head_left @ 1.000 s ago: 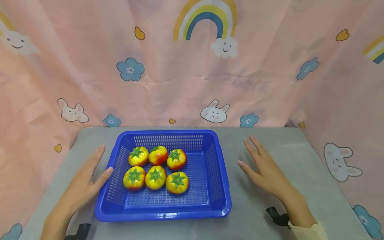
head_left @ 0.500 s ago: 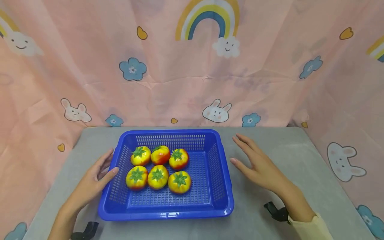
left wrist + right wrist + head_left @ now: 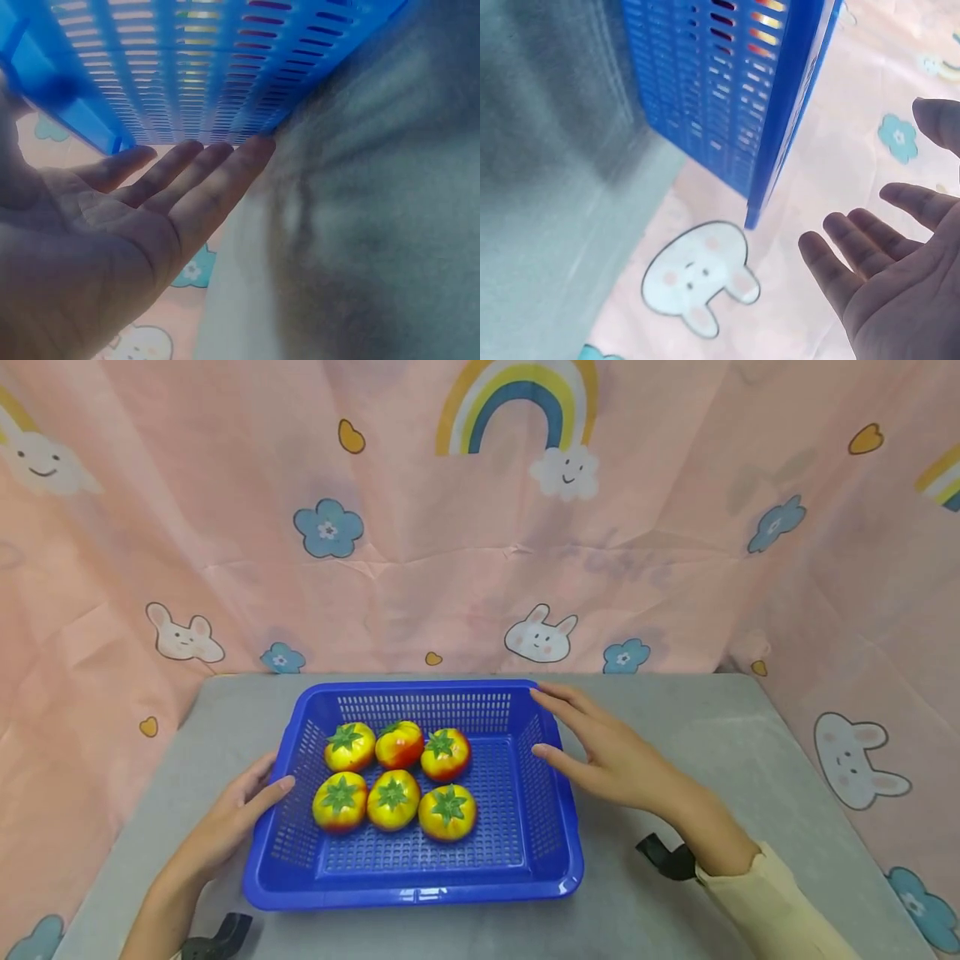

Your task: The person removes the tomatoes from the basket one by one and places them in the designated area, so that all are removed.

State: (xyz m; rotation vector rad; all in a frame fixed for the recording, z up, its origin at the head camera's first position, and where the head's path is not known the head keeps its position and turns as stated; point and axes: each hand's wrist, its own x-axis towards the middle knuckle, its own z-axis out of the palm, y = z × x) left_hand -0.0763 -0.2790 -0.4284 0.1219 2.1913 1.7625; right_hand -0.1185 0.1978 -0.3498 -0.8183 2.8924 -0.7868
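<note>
A blue plastic basket (image 3: 408,893) with slotted walls stands on the grey table. In its left and middle part lie several shiny yellow-and-red tomatoes (image 3: 447,812) with green star-shaped tops, arranged in two rows. My left hand (image 3: 225,827) is at the basket's left side, thumb at the rim; in the left wrist view its nearly straight fingers (image 3: 217,191) reach along the outer wall, below the rim. Over the right rim, my right hand (image 3: 611,756) hovers with fingers spread. The right wrist view shows that hand (image 3: 900,277) apart from the basket wall, holding nothing.
The grey tabletop (image 3: 720,760) extends to both sides of the basket. Behind and beside it hangs a pink curtain (image 3: 420,602) printed with rainbows, rabbits and flowers. Black straps with camera mounts (image 3: 667,858) sit at both wrists.
My right hand has moved left from beside the basket to its right rim. The left hand has come in against the left side. The basket and tomatoes have stayed put.
</note>
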